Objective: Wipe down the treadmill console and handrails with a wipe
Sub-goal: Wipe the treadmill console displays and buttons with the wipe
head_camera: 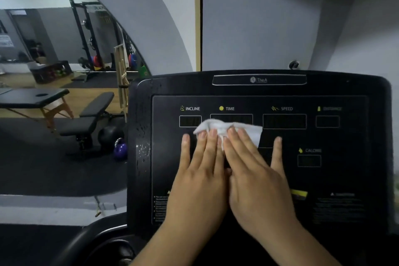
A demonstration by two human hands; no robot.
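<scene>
Both hands lie flat with fingers spread: left hand (200, 170) and right hand (254, 175) press the wipe (228, 128) onto the console (345, 157), just below its TIME window. Risk: the bunched wipe may slip from under the fingertips, leaving the droplets on the console's left border unwiped.

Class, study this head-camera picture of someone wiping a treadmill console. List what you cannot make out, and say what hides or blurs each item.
- Console centre: covered by the left hand, right hand and white wipe.
- TIME window: lower edge under the wipe.
- Warning text, lower right: too blurred to read.
- DISTANCE label: smeared.
- Handrails: mostly cut off by the bottom edge; only a dark curve shows.
</scene>
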